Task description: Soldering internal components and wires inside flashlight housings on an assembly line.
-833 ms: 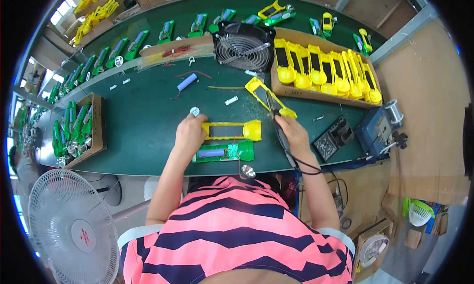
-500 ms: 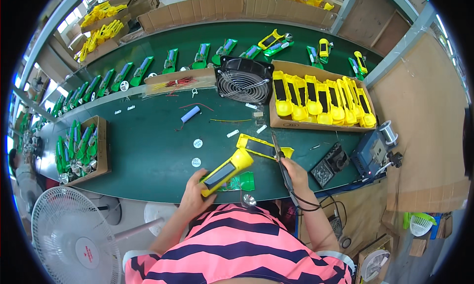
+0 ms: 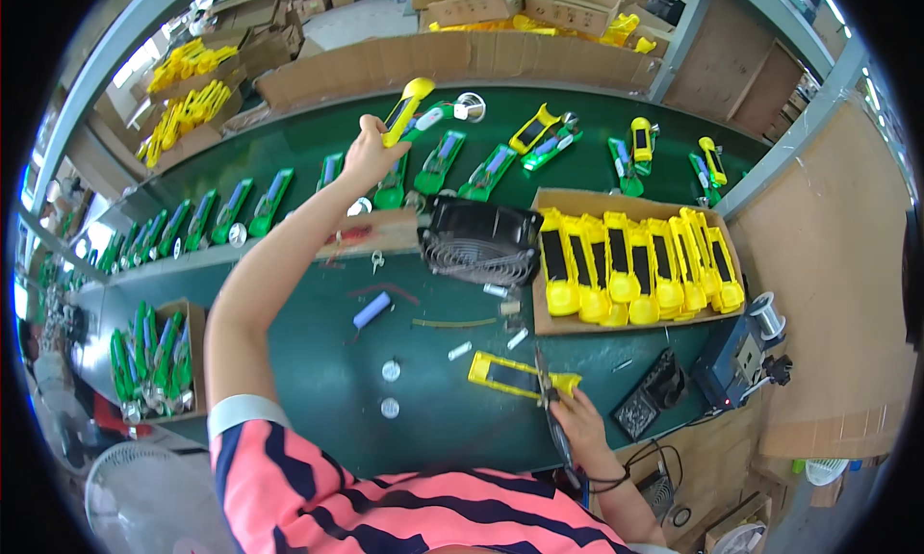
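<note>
My left hand [image 3: 364, 156] is stretched far out over the green belt, its fingers closed on a yellow plastic housing [image 3: 409, 103]. Joined to or just beside that housing are a green shell [image 3: 433, 117] and a shiny round reflector [image 3: 470, 107]; how they connect is hard to see. Nearer me, my right hand [image 3: 581, 429] grips a soldering iron [image 3: 555, 429] with its tip pointing away. An open yellow housing [image 3: 507, 374] with a dark panel lies on the green tabletop at my right fingertips, its right end partly behind the iron.
Green shells [image 3: 231, 205] with purple cells line the belt. A carton of yellow housings [image 3: 659, 325] stands right of a black fan [image 3: 478, 236]. On the table lie a purple cell [image 3: 372, 310], white discs [image 3: 390, 371] and wires. At right are a soldering station [image 3: 729, 366] and solder spool [image 3: 766, 316].
My left hand has carried the yellow housing from the near table edge out to the belt. The green shell and reflector have left the near edge. My right hand still holds the iron.
</note>
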{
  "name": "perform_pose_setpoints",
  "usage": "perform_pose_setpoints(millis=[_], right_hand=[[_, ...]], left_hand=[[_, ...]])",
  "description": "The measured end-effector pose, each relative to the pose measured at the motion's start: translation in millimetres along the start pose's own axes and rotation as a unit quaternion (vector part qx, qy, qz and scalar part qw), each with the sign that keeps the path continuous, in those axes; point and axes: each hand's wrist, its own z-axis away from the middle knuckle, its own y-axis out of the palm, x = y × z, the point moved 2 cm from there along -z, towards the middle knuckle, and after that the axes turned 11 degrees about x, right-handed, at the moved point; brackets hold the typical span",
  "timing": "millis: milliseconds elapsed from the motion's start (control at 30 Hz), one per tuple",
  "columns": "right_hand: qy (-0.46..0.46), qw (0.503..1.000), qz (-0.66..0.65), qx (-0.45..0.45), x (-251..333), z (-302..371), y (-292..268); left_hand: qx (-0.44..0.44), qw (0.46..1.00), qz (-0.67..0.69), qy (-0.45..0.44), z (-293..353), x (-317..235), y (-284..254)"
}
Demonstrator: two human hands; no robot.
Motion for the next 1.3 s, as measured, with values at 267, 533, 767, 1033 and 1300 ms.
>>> perform_pose_setpoints(millis=[267, 533, 767, 1033, 1300], right_hand=[[0.057, 0.994, 0.06, 0.076, 2.5, 1.3, -2.9], [0.053, 0.992, 0.095, 0.064, 2.5, 2.5, -5.8], [0.02, 0.995, 0.091, 0.019, -2.3, -3.5, -5.0], [0.022, 0.995, 0.096, 0.02, -2.4, 5.8, -3.6], [0.035, 0.994, 0.099, 0.036, 3.4, 10.6, -7.1]], left_hand=[[0.154, 0.977, -0.117, -0.095, -107.6, 45.8, 96.1], [0.185, 0.684, -0.477, 0.52, -64.8, -12.5, 92.0], [0.092, 0.762, -0.442, 0.465, -65.7, -44.5, 40.7], [0.071, 0.684, -0.561, 0.461, -52.7, -12.1, 90.0], [0.186, 0.772, -0.383, 0.472, -61.2, -4.7, 124.6]])
